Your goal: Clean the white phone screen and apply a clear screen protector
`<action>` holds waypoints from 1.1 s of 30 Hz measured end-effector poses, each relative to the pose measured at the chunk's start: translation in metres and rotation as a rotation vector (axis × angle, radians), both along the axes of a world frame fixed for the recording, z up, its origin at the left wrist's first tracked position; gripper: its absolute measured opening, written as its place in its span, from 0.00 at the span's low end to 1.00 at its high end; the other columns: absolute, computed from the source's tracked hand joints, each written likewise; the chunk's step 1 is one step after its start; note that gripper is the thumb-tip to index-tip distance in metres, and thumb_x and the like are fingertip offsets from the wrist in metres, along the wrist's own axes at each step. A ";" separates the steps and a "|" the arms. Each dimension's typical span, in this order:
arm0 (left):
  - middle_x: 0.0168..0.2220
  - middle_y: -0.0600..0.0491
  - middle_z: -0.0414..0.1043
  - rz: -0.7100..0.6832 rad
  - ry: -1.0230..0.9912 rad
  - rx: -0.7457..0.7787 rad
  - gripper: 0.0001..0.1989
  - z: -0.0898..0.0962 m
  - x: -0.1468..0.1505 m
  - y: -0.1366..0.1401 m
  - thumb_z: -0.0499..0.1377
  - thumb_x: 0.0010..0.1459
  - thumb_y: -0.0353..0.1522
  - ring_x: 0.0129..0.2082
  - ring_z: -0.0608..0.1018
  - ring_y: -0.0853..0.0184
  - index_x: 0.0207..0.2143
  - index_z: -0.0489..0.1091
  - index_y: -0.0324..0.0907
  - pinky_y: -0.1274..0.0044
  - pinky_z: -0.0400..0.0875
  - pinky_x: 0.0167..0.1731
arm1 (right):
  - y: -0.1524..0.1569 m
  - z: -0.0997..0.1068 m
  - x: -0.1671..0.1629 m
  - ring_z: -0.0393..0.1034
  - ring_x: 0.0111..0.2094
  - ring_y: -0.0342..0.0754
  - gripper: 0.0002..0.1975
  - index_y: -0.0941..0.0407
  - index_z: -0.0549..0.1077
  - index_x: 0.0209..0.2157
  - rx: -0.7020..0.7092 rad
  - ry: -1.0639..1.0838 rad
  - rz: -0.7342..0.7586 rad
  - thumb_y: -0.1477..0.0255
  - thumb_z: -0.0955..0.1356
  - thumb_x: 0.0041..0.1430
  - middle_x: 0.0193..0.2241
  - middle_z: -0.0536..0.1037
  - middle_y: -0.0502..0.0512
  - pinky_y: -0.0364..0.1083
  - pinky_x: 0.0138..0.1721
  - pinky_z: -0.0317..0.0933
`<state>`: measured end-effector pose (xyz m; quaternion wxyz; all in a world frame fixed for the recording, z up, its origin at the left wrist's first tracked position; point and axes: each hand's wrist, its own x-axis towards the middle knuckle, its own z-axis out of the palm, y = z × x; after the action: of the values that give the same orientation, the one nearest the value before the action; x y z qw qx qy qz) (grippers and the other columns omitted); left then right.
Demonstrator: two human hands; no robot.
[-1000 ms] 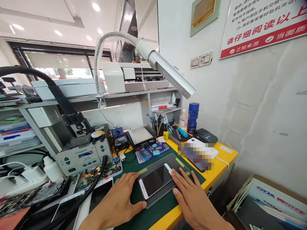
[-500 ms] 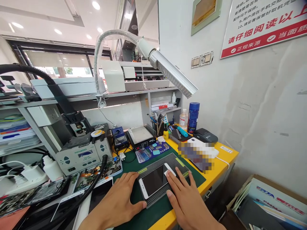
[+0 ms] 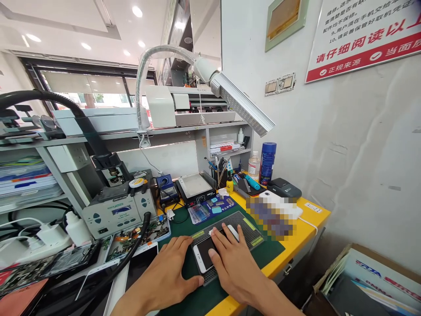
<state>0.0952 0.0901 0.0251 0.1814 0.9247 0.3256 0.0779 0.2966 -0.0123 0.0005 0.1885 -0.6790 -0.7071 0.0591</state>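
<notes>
While the left hand (image 3: 173, 267) spans the left edge of a grey pad (image 3: 249, 232), its thumb and fingers are spread wide, touching it near two corners. The pad is rectangular, pitted all over with small holes and marked with yellow strips. On it lies the phone (image 3: 205, 253), a slim slab with rounded corners, glossy black glass and a white border. Underneath stretch a dull green mat (image 3: 269, 252) and the smooth yellow desk (image 3: 300, 235).

Across the phone the right hand (image 3: 230, 259) lies palm down, fingers fanned and unclenched, tips on a small white piece (image 3: 211, 232), mostly hidden. Half a second ago this hand sat over the phone's right end; now it covers the middle, and the white piece has shifted left, near the far edge. The left hand keeps its place.
</notes>
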 end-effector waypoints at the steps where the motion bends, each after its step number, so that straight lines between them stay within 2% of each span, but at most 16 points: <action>1: 0.62 0.46 0.62 -0.003 -0.001 0.002 0.39 0.000 0.000 0.000 0.60 0.52 0.50 0.59 0.66 0.52 0.62 0.60 0.44 0.64 0.60 0.58 | 0.000 0.002 -0.004 0.35 0.69 0.59 0.29 0.54 0.52 0.68 -0.006 0.013 0.019 0.57 0.48 0.71 0.68 0.51 0.51 0.69 0.65 0.22; 9: 0.59 0.46 0.64 -0.029 -0.026 0.016 0.33 0.003 0.000 -0.002 0.58 0.54 0.42 0.58 0.67 0.54 0.61 0.60 0.44 0.65 0.61 0.58 | -0.007 0.005 -0.025 0.33 0.69 0.61 0.30 0.56 0.51 0.68 -0.023 0.073 0.154 0.58 0.49 0.71 0.68 0.50 0.52 0.70 0.64 0.19; 13: 0.60 0.46 0.63 -0.026 -0.001 0.008 0.34 0.005 0.001 -0.003 0.59 0.51 0.39 0.59 0.66 0.55 0.61 0.60 0.42 0.66 0.60 0.59 | -0.011 0.003 -0.030 0.33 0.69 0.62 0.30 0.55 0.51 0.68 -0.044 0.094 0.213 0.57 0.49 0.71 0.68 0.48 0.50 0.71 0.63 0.19; 19: 0.62 0.46 0.62 0.013 0.044 -0.030 0.35 0.011 0.004 -0.006 0.59 0.52 0.41 0.61 0.64 0.54 0.62 0.59 0.42 0.64 0.58 0.60 | -0.013 -0.002 -0.030 0.33 0.69 0.62 0.29 0.54 0.52 0.68 -0.048 0.124 0.260 0.58 0.48 0.72 0.68 0.48 0.48 0.72 0.62 0.18; 26: 0.62 0.45 0.62 -0.004 0.025 -0.009 0.36 0.005 0.003 -0.002 0.59 0.54 0.46 0.61 0.65 0.54 0.62 0.59 0.42 0.64 0.58 0.61 | -0.011 0.001 -0.022 0.31 0.69 0.63 0.29 0.53 0.50 0.68 -0.017 0.095 0.151 0.57 0.49 0.71 0.68 0.49 0.48 0.72 0.63 0.18; 33: 0.62 0.46 0.61 -0.002 0.024 -0.013 0.39 0.001 0.000 0.000 0.60 0.53 0.50 0.60 0.65 0.52 0.63 0.58 0.43 0.64 0.59 0.60 | -0.007 -0.008 0.009 0.34 0.69 0.62 0.29 0.50 0.49 0.68 0.018 -0.008 -0.020 0.56 0.50 0.71 0.68 0.49 0.46 0.71 0.64 0.23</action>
<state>0.0954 0.0899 0.0260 0.1835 0.9247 0.3273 0.0643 0.3056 -0.0191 -0.0076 0.1923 -0.6846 -0.7014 0.0481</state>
